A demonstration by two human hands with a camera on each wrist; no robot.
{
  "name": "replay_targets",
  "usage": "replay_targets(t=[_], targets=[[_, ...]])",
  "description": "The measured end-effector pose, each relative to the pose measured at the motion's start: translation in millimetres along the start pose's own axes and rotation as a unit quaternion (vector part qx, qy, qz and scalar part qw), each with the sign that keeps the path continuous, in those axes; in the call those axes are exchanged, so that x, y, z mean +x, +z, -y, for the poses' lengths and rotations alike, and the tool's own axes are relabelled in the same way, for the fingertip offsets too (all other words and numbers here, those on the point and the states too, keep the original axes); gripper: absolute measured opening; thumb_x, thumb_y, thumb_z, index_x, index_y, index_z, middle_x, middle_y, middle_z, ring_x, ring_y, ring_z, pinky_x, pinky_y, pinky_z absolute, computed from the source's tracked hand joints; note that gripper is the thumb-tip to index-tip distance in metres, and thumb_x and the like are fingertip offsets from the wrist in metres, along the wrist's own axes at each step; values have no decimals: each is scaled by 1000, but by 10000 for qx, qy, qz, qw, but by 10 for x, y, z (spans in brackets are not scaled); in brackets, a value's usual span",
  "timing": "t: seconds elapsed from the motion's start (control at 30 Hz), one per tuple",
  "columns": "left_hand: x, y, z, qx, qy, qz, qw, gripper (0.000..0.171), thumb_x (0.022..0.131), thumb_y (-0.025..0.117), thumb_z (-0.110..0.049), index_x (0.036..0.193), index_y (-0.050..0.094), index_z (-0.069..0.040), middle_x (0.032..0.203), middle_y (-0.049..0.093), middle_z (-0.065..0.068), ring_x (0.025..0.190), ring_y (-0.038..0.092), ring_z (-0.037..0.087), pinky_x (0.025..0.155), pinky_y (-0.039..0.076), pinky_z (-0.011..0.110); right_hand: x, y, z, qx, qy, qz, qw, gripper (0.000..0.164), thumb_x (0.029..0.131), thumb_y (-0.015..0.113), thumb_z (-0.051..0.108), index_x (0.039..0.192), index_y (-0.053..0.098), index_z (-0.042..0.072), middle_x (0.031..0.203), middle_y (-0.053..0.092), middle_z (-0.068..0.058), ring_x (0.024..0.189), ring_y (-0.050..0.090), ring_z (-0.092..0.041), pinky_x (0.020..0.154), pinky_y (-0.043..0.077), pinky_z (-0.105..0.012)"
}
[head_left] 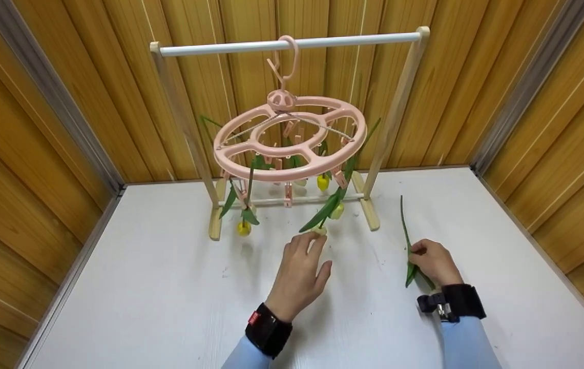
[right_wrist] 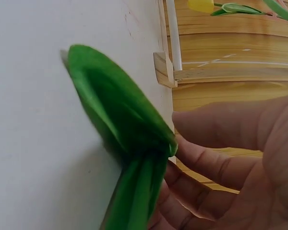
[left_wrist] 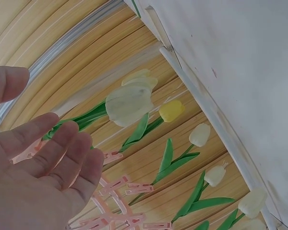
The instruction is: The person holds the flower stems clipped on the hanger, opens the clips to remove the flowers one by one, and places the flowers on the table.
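My left hand (head_left: 299, 274) reaches up below the front of a round pink clip hanger (head_left: 271, 175), its fingers loosely extended. Its fingertips are close to a white tulip (head_left: 319, 231) hanging head down; whether they touch it I cannot tell. The left wrist view shows that white tulip (left_wrist: 129, 103) beyond the fingers, with nothing gripped. At the right, my right hand (head_left: 438, 261) pinches a tulip (head_left: 403, 220) by its green stem and leaves (right_wrist: 115, 105), just over the table. The stem points away from me; its bloom is mostly hidden.
The hanger hooks over the white bar (head_left: 220, 48) of a wooden stand on a white table (head_left: 143, 287). Yellow tulips (head_left: 243, 228) and more white ones hang from its clips (head_left: 288, 195). Wood-patterned walls (head_left: 553, 102) enclose the table behind and at both sides.
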State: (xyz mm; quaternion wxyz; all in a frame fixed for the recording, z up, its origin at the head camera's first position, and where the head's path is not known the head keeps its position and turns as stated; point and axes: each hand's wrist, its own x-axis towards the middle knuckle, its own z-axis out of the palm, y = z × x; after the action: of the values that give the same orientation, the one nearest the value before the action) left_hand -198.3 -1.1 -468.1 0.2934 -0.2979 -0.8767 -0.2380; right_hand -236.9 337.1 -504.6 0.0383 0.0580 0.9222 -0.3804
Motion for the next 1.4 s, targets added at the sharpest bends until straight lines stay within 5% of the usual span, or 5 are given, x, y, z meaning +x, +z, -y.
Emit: replay_targets(t=[0.6,1.0,1.4], targets=[[15,-102,40,-234,-159,-168,9995,41,92,75,-15,130,62,-5,125,59,9,117,57,27,91,50,42,-116,-100,154,-371,-219,169,9989,29,102,60,20,114,66,-5,111,67,-23,101,62,-35,78,47,-42],[45,-198,59,-489,-384,-158,9979,37,94,73,-15,128,63,-6,126,59,11,118,57,27,98,50,45,-281,-162,469,-368,-937,-110,9949,31,103,62,21,119,66,-5,118,66,-25,103,64,-38,81,52,-46],[94,-318,118,-396,-396,-710,9959,40,92,75,-11,129,65,-1,125,61,13,116,59,29,99,49,45,-416,-12,804,-300,-2046,-762,9754,13,99,68,8,109,71,0,109,69,-15,95,67,-31,80,53,-42]])
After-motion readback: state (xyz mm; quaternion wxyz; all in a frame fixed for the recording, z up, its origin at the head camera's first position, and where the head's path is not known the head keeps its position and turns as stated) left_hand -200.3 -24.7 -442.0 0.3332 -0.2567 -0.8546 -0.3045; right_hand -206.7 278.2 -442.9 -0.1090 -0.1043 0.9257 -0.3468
